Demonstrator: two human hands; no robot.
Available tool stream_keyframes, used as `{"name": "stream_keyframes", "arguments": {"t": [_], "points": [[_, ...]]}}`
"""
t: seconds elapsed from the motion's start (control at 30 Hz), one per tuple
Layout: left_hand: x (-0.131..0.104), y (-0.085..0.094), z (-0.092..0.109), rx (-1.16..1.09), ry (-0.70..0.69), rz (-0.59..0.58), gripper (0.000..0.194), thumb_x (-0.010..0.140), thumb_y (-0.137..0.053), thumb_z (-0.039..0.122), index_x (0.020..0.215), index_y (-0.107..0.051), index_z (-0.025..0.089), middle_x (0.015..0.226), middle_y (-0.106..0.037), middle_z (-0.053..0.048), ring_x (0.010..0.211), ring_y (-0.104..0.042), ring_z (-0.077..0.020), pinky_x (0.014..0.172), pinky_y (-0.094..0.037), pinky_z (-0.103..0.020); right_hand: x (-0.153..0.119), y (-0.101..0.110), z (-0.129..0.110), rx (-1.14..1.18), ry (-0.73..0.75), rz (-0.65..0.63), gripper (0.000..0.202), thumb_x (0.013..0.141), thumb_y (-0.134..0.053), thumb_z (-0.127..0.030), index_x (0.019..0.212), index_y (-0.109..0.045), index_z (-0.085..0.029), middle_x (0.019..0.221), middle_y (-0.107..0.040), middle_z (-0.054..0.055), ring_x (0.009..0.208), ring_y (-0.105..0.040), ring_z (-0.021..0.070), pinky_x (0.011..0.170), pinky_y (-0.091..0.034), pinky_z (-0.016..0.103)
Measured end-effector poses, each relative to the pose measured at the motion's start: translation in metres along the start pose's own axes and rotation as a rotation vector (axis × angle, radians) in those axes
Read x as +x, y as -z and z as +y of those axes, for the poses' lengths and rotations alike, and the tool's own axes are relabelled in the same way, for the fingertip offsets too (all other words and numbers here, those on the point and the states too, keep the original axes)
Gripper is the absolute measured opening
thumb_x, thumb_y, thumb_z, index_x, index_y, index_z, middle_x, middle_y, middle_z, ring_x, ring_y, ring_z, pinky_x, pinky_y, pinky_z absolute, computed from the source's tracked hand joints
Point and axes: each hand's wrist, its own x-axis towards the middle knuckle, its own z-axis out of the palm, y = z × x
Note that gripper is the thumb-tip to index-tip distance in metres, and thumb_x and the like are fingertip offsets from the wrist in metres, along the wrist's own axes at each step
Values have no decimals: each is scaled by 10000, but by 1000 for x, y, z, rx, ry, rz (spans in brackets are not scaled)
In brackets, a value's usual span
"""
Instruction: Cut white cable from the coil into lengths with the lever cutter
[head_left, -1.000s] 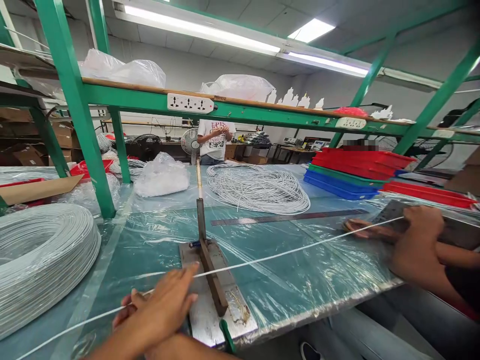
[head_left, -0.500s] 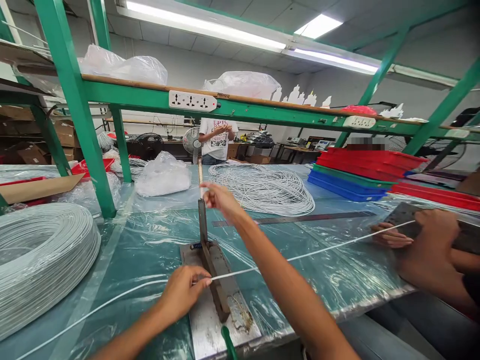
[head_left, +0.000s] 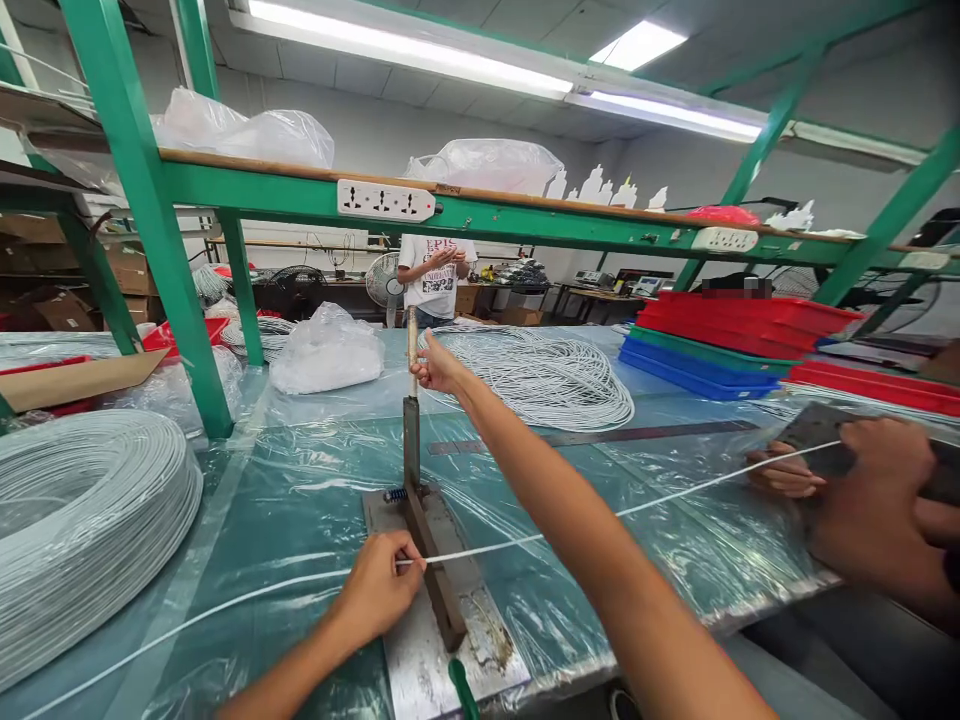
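My left hand (head_left: 384, 583) pinches a thin white cable (head_left: 480, 548) between thumb and fingers, right beside the dark metal bar of a bench-mounted lever cutter (head_left: 435, 570). The cable lies across that bar. The cutter's lever handle (head_left: 412, 335) stands nearly upright, and my right hand (head_left: 442, 366) has its curled fingers against it, thumb pointing up. Beneath my right forearm the cable runs on to a co-worker's hands (head_left: 885, 455) at the right, near a dark plate (head_left: 810, 425). The cutter sits on a metal base plate (head_left: 420, 670).
A big cable coil (head_left: 97, 520) stands at left, a looser cable pile (head_left: 540, 380) at the back. A steel ruler (head_left: 645, 433) lies behind my right forearm. Stacked red and blue trays (head_left: 697, 360) are at back right. A green shelf frame (head_left: 300, 190) crosses above.
My right hand has closed from a pointing pose into curled fingers at the lever handle. The handle's top has shifted slightly right. My left hand keeps its pinch on the cable.
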Motion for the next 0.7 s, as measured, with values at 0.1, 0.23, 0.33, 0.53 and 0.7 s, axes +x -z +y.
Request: {"name": "stream_keyframes", "arguments": {"t": [0.1, 0.23, 0.33, 0.53, 0.7], "points": [[5, -5, -6, -126, 17, 27, 270, 728, -520, 400, 592, -492, 168, 563, -448, 23, 568, -417, -128, 537, -253, -227, -38, 9, -5, 15, 17, -57, 569, 875, -155, -628, 865, -488, -167, 507, -477, -15, 390, -392, 54, 421, -302, 145], [16, -18, -20, -229, 50, 78, 341, 660, -565, 455, 517, -424, 178, 498, -379, 49, 515, -361, -106, 508, -229, -224, -109, 21, 2, 16, -6, -107, 531, 872, -157, -631, 900, -467, -201, 536, -563, 20, 415, -494, 101, 438, -364, 182], [23, -28, -29, -245, 82, 115, 329, 651, -562, 424, 500, -396, 184, 478, -357, 58, 491, -342, -96, 498, -226, -218, -164, 27, 24, 21, -52, -142, 507, 873, -174, -623, 842, -448, -198, 570, -608, 51, 415, -535, 123, 433, -383, 208], [23, -31, -29, -200, 123, 188, 274, 658, -565, 357, 514, -408, 185, 468, -359, 63, 478, -347, -93, 480, -207, -207, -246, 30, 84, 52, -189, -120, 350, 727, -615, -499, 862, -461, -215, 648, -611, 20, 429, -537, 109, 433, -426, 217], [19, -26, -21, -129, 128, 204, 286, 657, -565, 328, 495, -376, 187, 464, -350, 63, 474, -337, -94, 474, -179, -216, -278, 17, 107, 159, -388, 76, 606, 684, -646, -218, 1221, -371, -275, 680, -561, -21, 400, -480, 65, 368, -400, 157]]}}
